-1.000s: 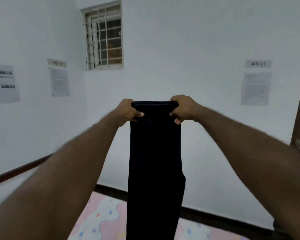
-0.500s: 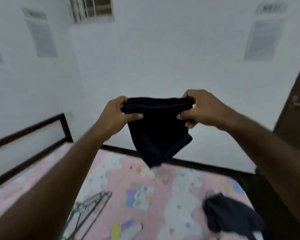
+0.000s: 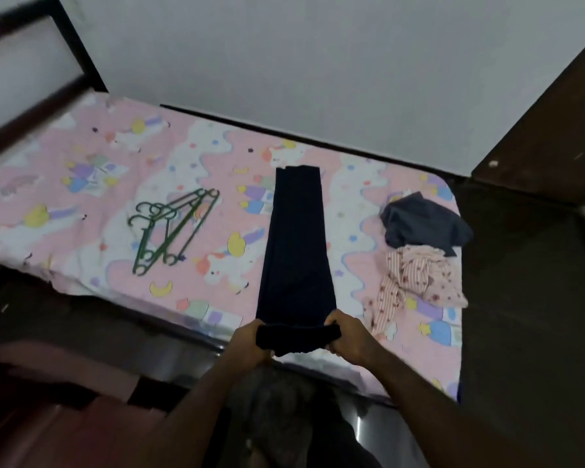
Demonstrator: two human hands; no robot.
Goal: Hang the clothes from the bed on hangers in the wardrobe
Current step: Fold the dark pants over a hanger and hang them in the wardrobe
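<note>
Dark navy trousers (image 3: 296, 251) lie stretched flat across the bed (image 3: 81, 170), legs pointing to the far wall. My left hand (image 3: 249, 342) and my right hand (image 3: 348, 339) each grip a side of the waistband at the bed's near edge. Several green hangers (image 3: 173, 228) lie in a bunch on the sheet to the left of the trousers. On the right sit a crumpled dark grey garment (image 3: 423, 224) and a pink striped garment (image 3: 416, 278) just in front of it.
The bed has a pink cartoon-print sheet and a dark headboard frame (image 3: 38, 79) at the far left. A white wall runs behind it. A dark wooden door or wardrobe panel (image 3: 554, 130) stands at the right. The floor around is dark.
The trousers, held up in the air before, have come down and now lie flat on the bed. My view has dropped from the wall to the bed. Both hands still hold the waistband.
</note>
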